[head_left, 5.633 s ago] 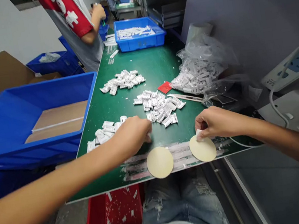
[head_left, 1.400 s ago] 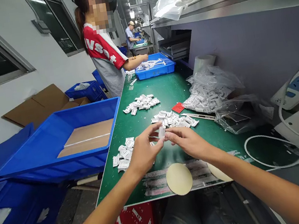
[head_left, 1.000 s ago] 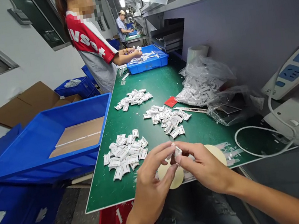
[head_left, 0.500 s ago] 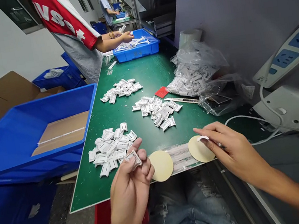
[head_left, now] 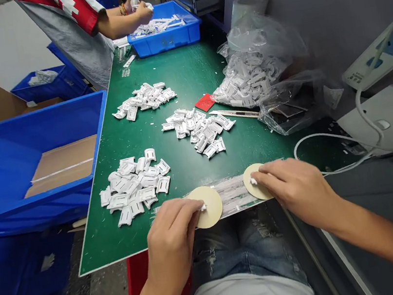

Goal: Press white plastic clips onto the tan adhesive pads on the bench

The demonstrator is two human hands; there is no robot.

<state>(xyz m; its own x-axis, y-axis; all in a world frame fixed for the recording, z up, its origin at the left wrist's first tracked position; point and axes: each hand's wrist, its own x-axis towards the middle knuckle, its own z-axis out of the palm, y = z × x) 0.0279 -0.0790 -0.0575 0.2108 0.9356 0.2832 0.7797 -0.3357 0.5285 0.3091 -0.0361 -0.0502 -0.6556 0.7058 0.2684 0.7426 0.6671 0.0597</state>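
Note:
My left hand (head_left: 173,227) is closed on a small white plastic part (head_left: 203,207), mostly hidden by the fingers, over the left yellow disc (head_left: 212,214). Over the right yellow disc (head_left: 250,173), my right hand (head_left: 294,187) pinches another small white part (head_left: 253,181). Both discs lie at the table's front edge on a worn greyish strip (head_left: 231,194). White plastic parts lie in three piles: one at the near left (head_left: 136,186), one in the middle (head_left: 199,130) and one farther back (head_left: 147,98).
A clear bag of white parts (head_left: 248,75), a red square (head_left: 204,102) and a cutter knife (head_left: 237,113) lie right of the piles. Beyond, a person's hands (head_left: 139,13) hold white pieces over a blue tray (head_left: 169,38). A large blue bin (head_left: 42,200) stands left; a white cable (head_left: 327,134) loops at right.
My left hand has turned palm down and come to the left disc, with a part now at the near pile's right edge. My right hand has lowered its part to the right disc. The view has shifted.

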